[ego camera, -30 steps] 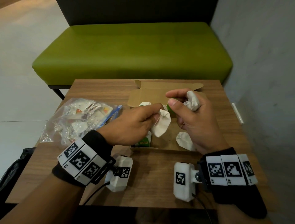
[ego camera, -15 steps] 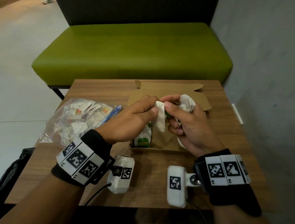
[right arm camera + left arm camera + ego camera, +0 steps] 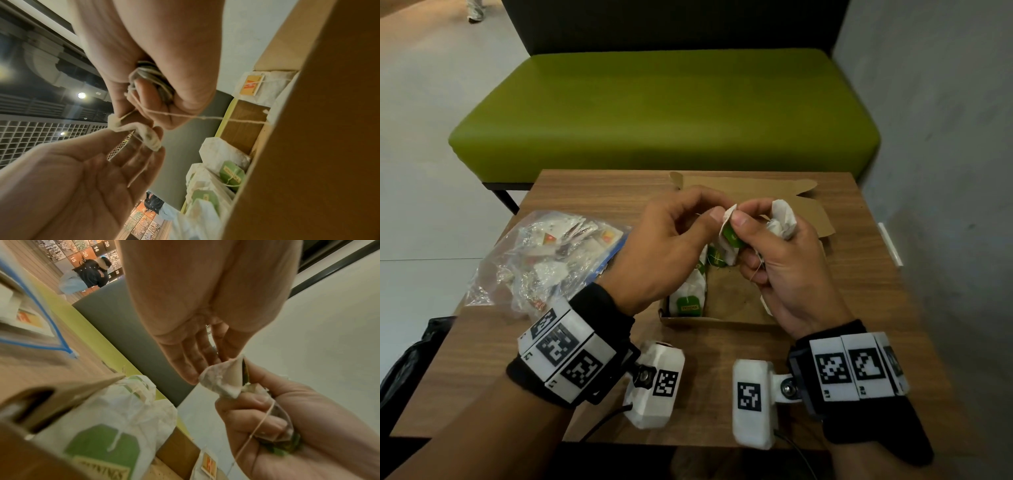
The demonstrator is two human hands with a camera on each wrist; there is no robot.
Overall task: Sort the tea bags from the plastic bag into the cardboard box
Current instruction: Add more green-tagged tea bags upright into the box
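Over the open cardboard box both hands meet on one white tea bag with a green tag. My left hand pinches its top corner between thumb and forefinger. My right hand pinches the same tea bag under the thumb, and its other fingers are curled round a crumpled tea bag and a string. In the left wrist view the tea bag hangs between the left hand and the right hand. Several green-tagged tea bags stand in the box.
The clear plastic bag with several more tea bags lies on the wooden table, left of the box. The box's flaps lie open at the back. A green bench stands beyond the table and a grey wall on the right.
The left hand brought its hanging tea bag up to the right hand. Both hands now pinch it together, slightly higher above the box, and its green tag shows.
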